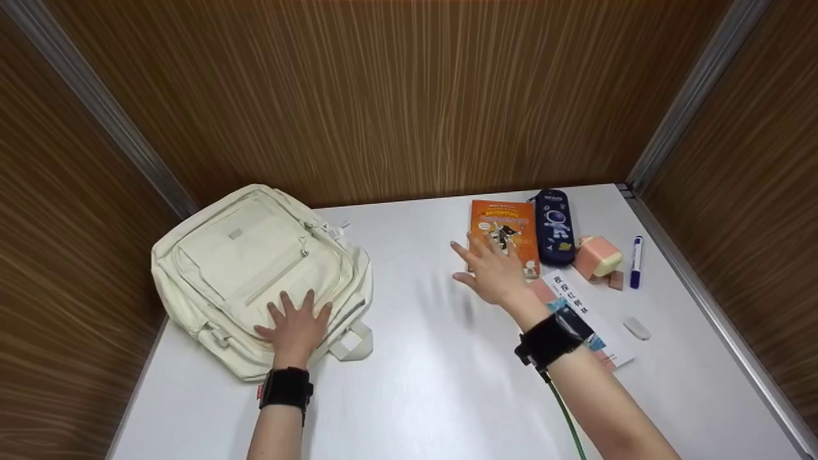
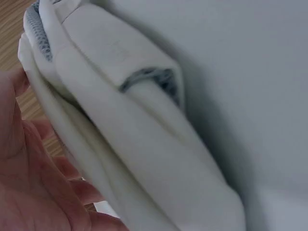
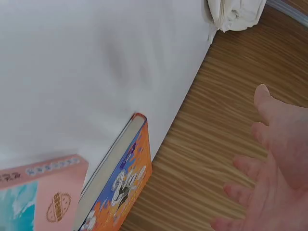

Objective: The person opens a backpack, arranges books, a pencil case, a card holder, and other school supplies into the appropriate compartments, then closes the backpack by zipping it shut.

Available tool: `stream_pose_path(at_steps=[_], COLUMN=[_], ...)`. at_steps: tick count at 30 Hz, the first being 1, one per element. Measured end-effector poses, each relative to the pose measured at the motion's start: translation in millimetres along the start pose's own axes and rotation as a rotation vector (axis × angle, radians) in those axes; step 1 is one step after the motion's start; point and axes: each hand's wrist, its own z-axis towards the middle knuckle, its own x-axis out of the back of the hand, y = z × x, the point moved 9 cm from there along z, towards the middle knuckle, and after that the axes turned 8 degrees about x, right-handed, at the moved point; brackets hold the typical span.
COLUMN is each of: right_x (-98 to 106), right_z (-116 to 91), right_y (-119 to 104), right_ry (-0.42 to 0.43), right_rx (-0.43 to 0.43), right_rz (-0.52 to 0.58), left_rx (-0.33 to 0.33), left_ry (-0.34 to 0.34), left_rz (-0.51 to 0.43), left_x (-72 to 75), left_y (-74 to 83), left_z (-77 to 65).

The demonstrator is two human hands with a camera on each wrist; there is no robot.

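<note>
A cream backpack point(image 1: 211, 255) lies on the left of the table, its front pocket facing up. My left hand point(image 1: 295, 329) rests with spread fingers on its lower front; in the left wrist view the fingers lie along the bag's pale fabric point(image 2: 130, 130). My right hand point(image 1: 495, 271) is held above the table with its fingers apart and nothing in them. From the head it overlaps the lower left of an orange book point(image 1: 505, 217). The right wrist view shows that book's cover point(image 3: 127, 185) well away from my bare palm point(image 3: 279, 178).
Beside the orange book are a navy pencil case point(image 1: 555, 227), a pink and cream block-shaped object point(image 1: 597, 257) and a blue-capped marker point(image 1: 636, 262). A white and pink book point(image 1: 610, 342) lies partly under my right forearm, near a white oval object point(image 1: 636, 328). Wood-grain panels point(image 1: 409, 96) surround the table.
</note>
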Motion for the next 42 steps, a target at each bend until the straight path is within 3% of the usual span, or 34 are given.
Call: stream_pose_path(at_steps=[8, 15, 21, 28, 35, 38, 42], right_x=[-22.1, -41.0, -47.6, -58.3, -71.9, -71.6, -65.7], right_z=[13.8, 15.9, 19.0, 17.7, 15.8, 15.1, 13.9], right_y=[-66.5, -112.7, -139.0, -149.2, -140.5, -135.4, -130.7], right_ry=[-0.032, -0.071, -0.095, -0.101, -0.140, -0.137, -0.141], right_rx=[0.199, 0.306, 0.383, 0.420, 0.399, 0.394, 0.390], right_rz=[-0.090, -0.021, -0.029, -0.035, -0.035, -0.041, -0.008], left_rx=[-0.009, -0.014, -0.011, -0.039, -0.068, -0.079, -0.084], left_ry=[0.018, 0.025, 0.028, 0.131, 0.247, 0.261, 0.192], left_rz=[0.008, -0.001, 0.016, 0.066, 0.110, 0.123, 0.125], left_x=[-8.0, -15.4, -21.3, -31.2, -39.6, -41.3, -44.6], left_y=[-0.1, 4.1, 16.2, 48.3, 77.3, 85.5, 92.3], left_z=[-3.4, -8.9, -15.1, -29.1, -46.3, -49.2, -47.3])
